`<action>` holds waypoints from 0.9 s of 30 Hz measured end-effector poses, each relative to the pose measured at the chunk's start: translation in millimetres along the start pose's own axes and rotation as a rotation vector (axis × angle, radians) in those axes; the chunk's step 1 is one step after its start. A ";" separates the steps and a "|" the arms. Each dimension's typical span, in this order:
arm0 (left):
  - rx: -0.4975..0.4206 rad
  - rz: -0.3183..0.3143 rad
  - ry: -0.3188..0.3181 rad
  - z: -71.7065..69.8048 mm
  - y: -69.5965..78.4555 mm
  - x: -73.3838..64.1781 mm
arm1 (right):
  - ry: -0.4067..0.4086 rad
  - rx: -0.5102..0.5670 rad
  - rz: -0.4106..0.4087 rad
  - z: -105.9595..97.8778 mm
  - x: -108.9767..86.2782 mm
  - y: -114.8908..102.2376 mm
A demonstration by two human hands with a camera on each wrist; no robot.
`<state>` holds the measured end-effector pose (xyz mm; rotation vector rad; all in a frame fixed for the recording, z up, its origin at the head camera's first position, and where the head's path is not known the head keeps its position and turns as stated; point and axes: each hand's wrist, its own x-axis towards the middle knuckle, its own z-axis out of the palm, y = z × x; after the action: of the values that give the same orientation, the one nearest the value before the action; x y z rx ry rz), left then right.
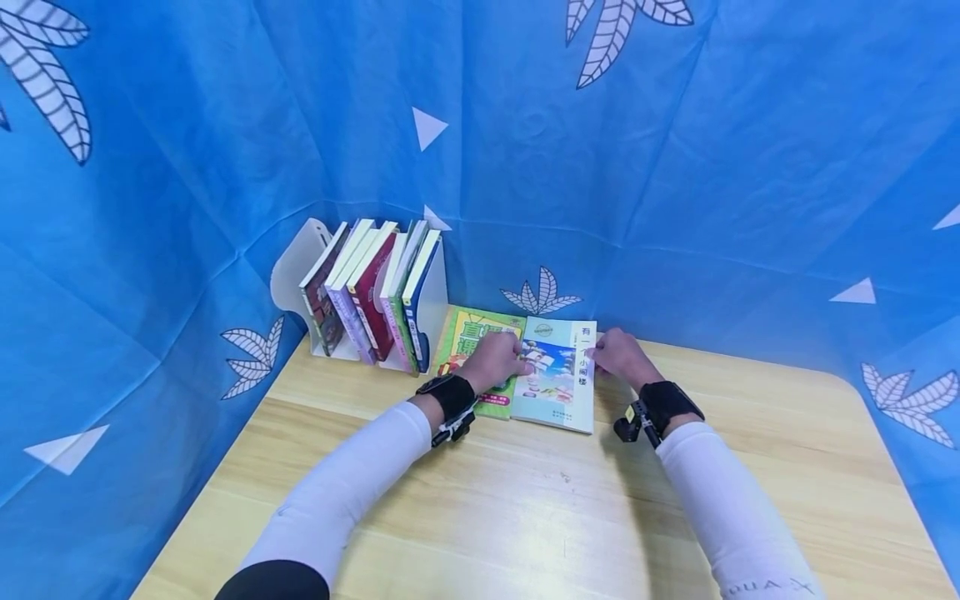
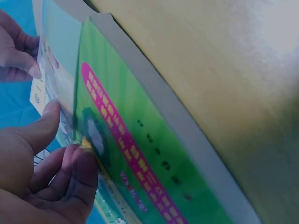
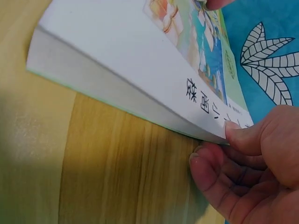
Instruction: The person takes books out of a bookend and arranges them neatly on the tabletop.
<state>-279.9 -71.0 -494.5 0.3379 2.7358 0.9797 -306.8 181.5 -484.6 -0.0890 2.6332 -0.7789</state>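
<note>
A pale paperback book [image 1: 556,408] with a blue picture lies face up on the table, beside a green book [image 1: 491,409] that it meets along its left edge. My left hand [image 1: 491,362] reaches across the green book and grips the paperback's left edge. In the left wrist view its thumb is on the pale cover and its curled fingertips are at the seam between the books. At the paperback's right edge, my right hand [image 3: 252,163] pinches it, thumb on the cover and fingers at the edge's underside.
Left of the books, a white book rack [image 1: 292,279] holds several upright books [image 1: 371,312], some leaning. A blue curtain [image 1: 540,167] with leaf prints hangs behind the wooden table [image 1: 517,508]. Both wrists wear black straps with small cameras.
</note>
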 end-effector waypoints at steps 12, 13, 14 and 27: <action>0.049 0.158 0.096 -22.9 10.1 -50.5 | -0.002 0.073 0.088 0.1 -2.0 -6.4; 0.060 0.174 0.113 -26.5 10.3 -57.2 | -0.002 0.080 0.091 0.2 -2.3 -7.1; 0.066 0.192 0.131 -30.0 9.6 -63.8 | -0.001 0.093 0.094 0.2 -2.8 -7.8; 0.082 0.180 0.330 -70.9 -45.0 -127.7 | -0.007 0.105 0.135 3.5 -3.2 -11.4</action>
<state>-184.5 -183.3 -454.2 0.4821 3.0942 1.0527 -303.0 170.7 -480.1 0.1129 2.5550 -0.8665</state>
